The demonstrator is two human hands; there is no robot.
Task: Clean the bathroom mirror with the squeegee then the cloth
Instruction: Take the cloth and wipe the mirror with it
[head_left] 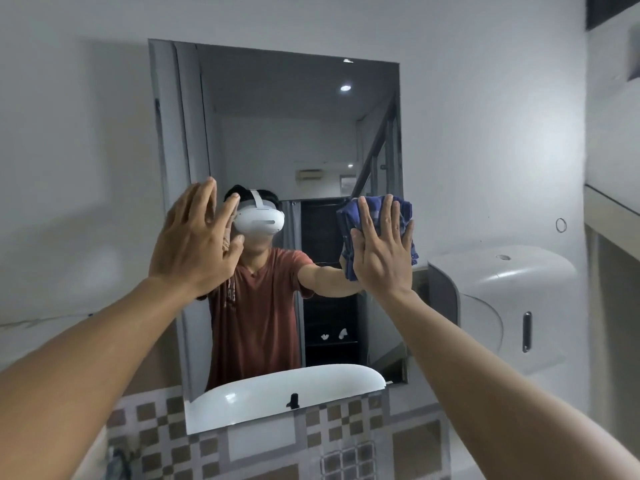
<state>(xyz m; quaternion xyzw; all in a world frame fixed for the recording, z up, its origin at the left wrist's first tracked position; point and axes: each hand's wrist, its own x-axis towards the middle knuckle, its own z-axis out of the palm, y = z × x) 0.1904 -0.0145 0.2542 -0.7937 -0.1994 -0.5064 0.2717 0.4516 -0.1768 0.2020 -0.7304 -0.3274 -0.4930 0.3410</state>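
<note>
The rectangular bathroom mirror [277, 133] hangs on the grey wall straight ahead. My right hand [382, 251] lies flat, fingers spread, pressing a folded blue checked cloth [403, 211] against the glass near the mirror's right edge at mid height. My left hand [195, 242] is raised with fingers apart at the mirror's left side, holding nothing; whether it touches the glass I cannot tell. No squeegee is in view. The mirror reflects a person in a red shirt, both arms up.
A white wall dispenser [498, 299] is mounted right of the mirror. Brown and grey checked tiles [332, 431] run below the mirror. A white basin appears only as a reflection at the mirror's bottom. A shelf edge [613, 209] juts out at far right.
</note>
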